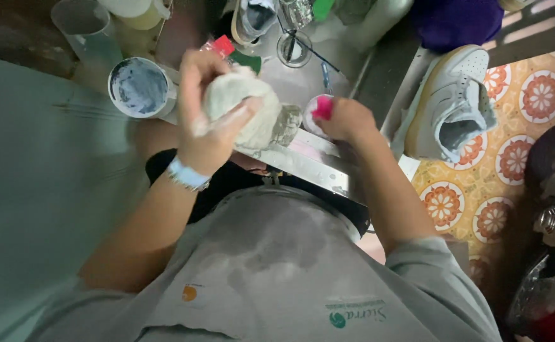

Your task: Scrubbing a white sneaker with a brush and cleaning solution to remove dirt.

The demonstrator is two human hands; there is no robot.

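My left hand (209,120) grips a bunched whitish cloth (245,111) and holds it up over the work surface, its fingers smeared with white. A light blue band sits on that wrist. My right hand (347,119) holds a small pink brush or applicator (323,107) over a small round pot (312,114). A worn shoe toe (287,123) shows just right of the cloth, mostly hidden behind it.
A round tub of grey-blue paste (139,87) stands at the left. A white sneaker (454,104) lies at the right on a metal edge, above orange patterned floor tiles (511,158). A glass jar (293,49) and another shoe (255,19) stand further back.
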